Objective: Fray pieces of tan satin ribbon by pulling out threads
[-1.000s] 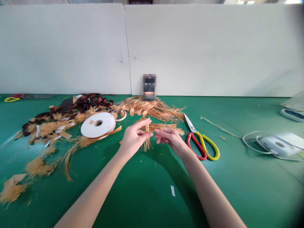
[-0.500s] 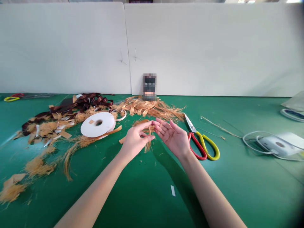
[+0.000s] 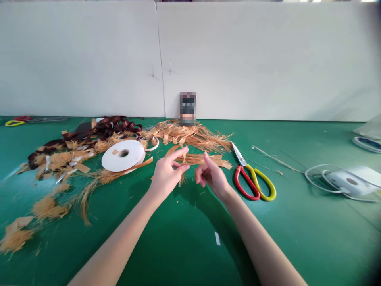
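My left hand (image 3: pixel 168 172) is curled, its thumb and index finger around a thin tan frayed ribbon (image 3: pixel 183 157) whose strands hang below the thumb. Part of that ribbon is hidden by the fingers. To its right, my right hand (image 3: pixel 213 176) has loosely bent fingers and a raised thumb apart from them, with nothing visible in it. Behind both hands a tan frayed strip (image 3: pixel 196 159) lies on the table, its flat end (image 3: pixel 223 162) pointing right. Scissors (image 3: pixel 253 182) with one red and one yellow handle rest beside my right hand.
A white ribbon spool (image 3: pixel 123 156) lies left of my hands. Behind are dark brown ribbons (image 3: pixel 119 126) and a tan fringe pile (image 3: pixel 190 135). A white device with a cable (image 3: pixel 353 180) is at right. White panels (image 3: pixel 253 59) stand along the back.
My right hand has drawn away from the left and its fingers have curled from an open palm. My left hand moved slightly left with the ribbon. The strip behind them now shows more.
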Tool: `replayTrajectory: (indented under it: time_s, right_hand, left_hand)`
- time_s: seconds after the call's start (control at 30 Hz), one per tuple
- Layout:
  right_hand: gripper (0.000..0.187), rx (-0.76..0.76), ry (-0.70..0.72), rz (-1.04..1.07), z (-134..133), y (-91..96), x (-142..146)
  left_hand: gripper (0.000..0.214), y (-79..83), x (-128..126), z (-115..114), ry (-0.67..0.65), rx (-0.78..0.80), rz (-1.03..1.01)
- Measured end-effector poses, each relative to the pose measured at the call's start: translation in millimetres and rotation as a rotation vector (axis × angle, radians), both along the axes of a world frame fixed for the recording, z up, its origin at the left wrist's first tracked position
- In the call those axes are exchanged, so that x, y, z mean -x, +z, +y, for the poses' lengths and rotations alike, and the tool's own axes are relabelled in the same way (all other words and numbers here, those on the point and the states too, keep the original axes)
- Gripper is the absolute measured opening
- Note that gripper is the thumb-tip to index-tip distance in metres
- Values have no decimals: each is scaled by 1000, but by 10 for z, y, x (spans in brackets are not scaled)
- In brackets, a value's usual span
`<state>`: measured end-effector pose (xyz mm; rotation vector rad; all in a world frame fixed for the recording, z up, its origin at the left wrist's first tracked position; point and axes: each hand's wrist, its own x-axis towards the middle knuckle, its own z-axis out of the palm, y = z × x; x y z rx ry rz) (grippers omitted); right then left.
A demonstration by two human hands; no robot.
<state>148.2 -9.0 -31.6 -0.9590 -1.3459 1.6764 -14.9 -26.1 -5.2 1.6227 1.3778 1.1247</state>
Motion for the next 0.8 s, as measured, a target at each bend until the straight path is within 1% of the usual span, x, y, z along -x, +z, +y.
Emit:
replayTrajectory:
  time_s: [0.03,0.1,0.2,0.27,0.33,0.43,0.47,0.53,0.6,0.67,0.73,0.8]
  right_hand:
    - [76,21,8,64,-7,23,-13]
    - [70,35,-27,208,-8,62,-43]
    - [48,32,-128,392,15,79,-58]
    - [37,9,-178,447,35,56,-42]
    - [32,-41,-235,411,54,13,-18]
    - [39,-122,-311,195,75,-58,3]
    - [39,-132,-298,119,79,-76,4]
    - [34,-115,-204,21,81,-97,0]
    - [27,-73,-69,7,71,-97,-6]
    - [25,-42,14,42,49,-77,-15]
    - [25,-37,28,104,24,-43,-29]
    - [28,-25,-37,232,12,-9,-50]
  left_hand:
    - [49,-11,-2,3,7,-1,31]
    - [50,-29,-10,8,14,6,76]
    - [53,-40,-31,4,-13,13,87]
    - [53,-41,-44,-6,-34,1,78]
    - [52,-37,-50,-21,-46,-10,68]
    - [52,-21,-37,-41,-29,-19,80]
    - [52,-13,-28,-44,-16,-23,87]
    - [51,2,-7,-43,12,-34,95]
    - [51,6,9,-32,32,-43,90]
    - [49,-7,9,-18,41,-44,90]
    - [48,-31,-6,-9,34,-43,107]
    - [50,-51,-30,-11,21,-36,139]
